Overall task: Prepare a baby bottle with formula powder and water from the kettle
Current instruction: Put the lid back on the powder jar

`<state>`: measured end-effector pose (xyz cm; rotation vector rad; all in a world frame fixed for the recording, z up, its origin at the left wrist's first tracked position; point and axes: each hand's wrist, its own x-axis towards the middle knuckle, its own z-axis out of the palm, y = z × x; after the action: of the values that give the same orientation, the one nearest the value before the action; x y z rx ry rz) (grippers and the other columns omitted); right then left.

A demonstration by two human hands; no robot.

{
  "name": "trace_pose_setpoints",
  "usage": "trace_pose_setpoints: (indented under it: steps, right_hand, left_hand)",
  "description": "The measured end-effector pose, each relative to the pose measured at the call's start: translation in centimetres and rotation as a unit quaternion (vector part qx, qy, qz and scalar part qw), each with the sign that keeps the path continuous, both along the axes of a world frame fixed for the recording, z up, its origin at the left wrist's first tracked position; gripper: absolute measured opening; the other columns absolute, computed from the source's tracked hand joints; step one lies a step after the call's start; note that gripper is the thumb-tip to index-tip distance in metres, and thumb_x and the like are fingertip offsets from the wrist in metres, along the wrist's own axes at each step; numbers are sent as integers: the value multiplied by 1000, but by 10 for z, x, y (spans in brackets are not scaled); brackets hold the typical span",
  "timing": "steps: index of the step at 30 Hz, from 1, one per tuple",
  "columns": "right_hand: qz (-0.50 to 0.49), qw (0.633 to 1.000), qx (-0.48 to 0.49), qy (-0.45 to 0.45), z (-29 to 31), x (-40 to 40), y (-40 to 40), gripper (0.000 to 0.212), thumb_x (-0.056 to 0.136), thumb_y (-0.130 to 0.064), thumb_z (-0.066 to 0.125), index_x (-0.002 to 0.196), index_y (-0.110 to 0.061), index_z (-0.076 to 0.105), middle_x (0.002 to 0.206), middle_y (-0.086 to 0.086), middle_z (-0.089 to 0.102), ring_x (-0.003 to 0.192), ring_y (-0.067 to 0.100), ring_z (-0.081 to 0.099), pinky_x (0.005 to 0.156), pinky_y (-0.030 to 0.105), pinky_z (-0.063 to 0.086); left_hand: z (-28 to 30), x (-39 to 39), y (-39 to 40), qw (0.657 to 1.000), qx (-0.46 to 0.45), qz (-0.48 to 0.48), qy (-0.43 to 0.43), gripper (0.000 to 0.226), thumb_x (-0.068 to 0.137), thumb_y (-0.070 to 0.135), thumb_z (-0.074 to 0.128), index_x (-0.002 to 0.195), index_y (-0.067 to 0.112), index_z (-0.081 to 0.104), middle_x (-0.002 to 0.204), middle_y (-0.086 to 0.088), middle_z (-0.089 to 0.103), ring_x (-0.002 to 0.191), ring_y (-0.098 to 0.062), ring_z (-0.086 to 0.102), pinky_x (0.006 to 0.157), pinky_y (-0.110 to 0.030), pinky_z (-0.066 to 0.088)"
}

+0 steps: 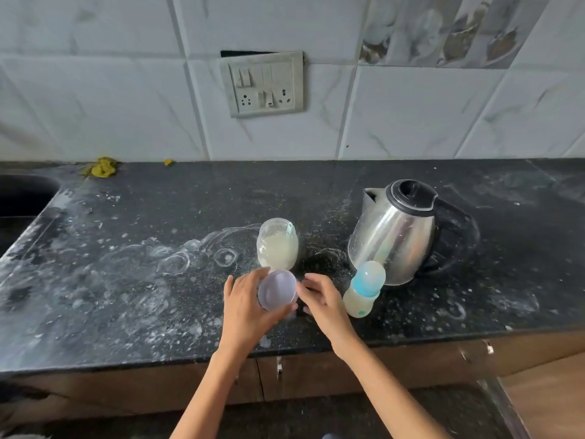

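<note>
A person stands at a dusty black tabletop, the left hand grasping a lilac jar lid by its rim, open side up, while the right hand is beside it, fingertips at the lid's edge; whether they actually pinch it cannot be told. Just behind the lid stands the open formula jar, pale powder inside and a scoop handle seemingly leaning against the wall. To the right of the lid, the baby bottle stands upright, capped with a blue collar and clear dome, already holding milky liquid. Just behind the bottle is the steel kettle, its spout turned toward the jar.

The lid looks light and stiff, best taken around the rim; the jar, likely smooth plastic and fairly light, could tip if the lid is pressed on off-centre. Powder smears coat the tabletop left of the jar, and the bottle stands close enough to be knocked by the right forearm.
</note>
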<state>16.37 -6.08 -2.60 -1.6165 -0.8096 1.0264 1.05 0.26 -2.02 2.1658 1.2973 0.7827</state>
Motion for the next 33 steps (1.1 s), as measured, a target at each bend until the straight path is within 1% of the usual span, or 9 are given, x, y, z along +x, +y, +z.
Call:
trace_pose_setpoints:
  steps: [4, 9, 12, 15, 19, 22, 25, 30, 33]
  right_hand:
    - [86, 949, -47, 300, 23, 2, 9, 63, 81, -61, 53, 131, -22, 54, 115, 13, 69, 99, 24, 66, 85, 41, 54]
    - [106, 930, -36, 349, 41, 6, 16, 56, 94, -57, 43, 133, -19, 55, 121, 21, 65, 97, 27, 65, 80, 44, 58]
    - [70, 963, -14, 259, 47, 11, 22, 54, 87, -54, 54, 131, -23, 53, 127, 16, 63, 105, 28, 66, 91, 48, 56]
    - [17, 990, 27, 138, 55, 18, 29, 38, 90, -47, 60, 123, -30, 53, 122, 2, 60, 110, 19, 63, 78, 31, 60]
    - [-10, 996, 66, 60, 64, 28, 42, 30, 94, -40, 59, 122, -30, 55, 108, -9, 62, 92, -7, 65, 68, 19, 58]
    - [-24, 996, 78, 38, 67, 31, 51, 29, 93, -40, 61, 120, -30, 56, 102, -9, 65, 82, -12, 65, 65, 16, 57]
    - [-28, 995, 89, 39, 70, 32, 55, 26, 92, -39, 63, 116, -31, 58, 99, -5, 67, 83, -6, 68, 64, 17, 57]
    - [-7, 997, 77, -28, 71, 32, 63, 35, 88, -45, 66, 120, -36, 58, 111, -4, 66, 102, 9, 65, 88, 35, 57]
    - [26, 993, 81, -86, 73, 27, 71, 34, 87, -46, 67, 119, -42, 56, 114, -10, 63, 101, 0, 61, 85, 27, 53]
  left_hand:
    - [14, 3, -6, 988, -47, -19, -147, 81, 58, 68, 73, 125, 31, 48, 118, 27, 57, 117, 17, 44, 114, -57, 24]
    - [20, 12, -3, 973, -76, -34, -213, 81, 55, 68, 78, 122, 48, 37, 121, 45, 45, 125, -2, 48, 109, -57, 33]
    - [15, 8, 14, 970, -58, -12, -236, 88, 61, 75, 68, 134, 39, 36, 125, 34, 51, 126, -3, 46, 109, -57, 32]
    - [8, 7, 42, 969, -71, 72, -225, 91, 66, 83, 54, 140, 34, 33, 134, 22, 50, 127, 0, 38, 114, -56, 22]
    - [0, 23, 71, 988, -90, 50, -111, 104, 58, 68, 76, 143, 26, 32, 144, 7, 46, 132, -10, 38, 118, -53, 14]
    - [-2, 39, 79, 991, -87, 22, -101, 98, 50, 66, 78, 133, 30, 40, 130, 13, 55, 119, -11, 51, 111, -54, 28]
    - [-2, 47, 77, 980, -109, 30, -162, 88, 49, 56, 85, 124, 37, 44, 117, 15, 61, 109, -10, 58, 95, -35, 48]
    - [-1, 22, 71, 979, -96, 42, -172, 83, 42, 57, 86, 114, 51, 46, 99, 30, 62, 95, 16, 56, 75, -1, 41]
    - [-2, 2, 66, 982, -94, 45, -156, 87, 41, 59, 85, 118, 42, 50, 106, 21, 65, 100, 4, 60, 84, -14, 47]
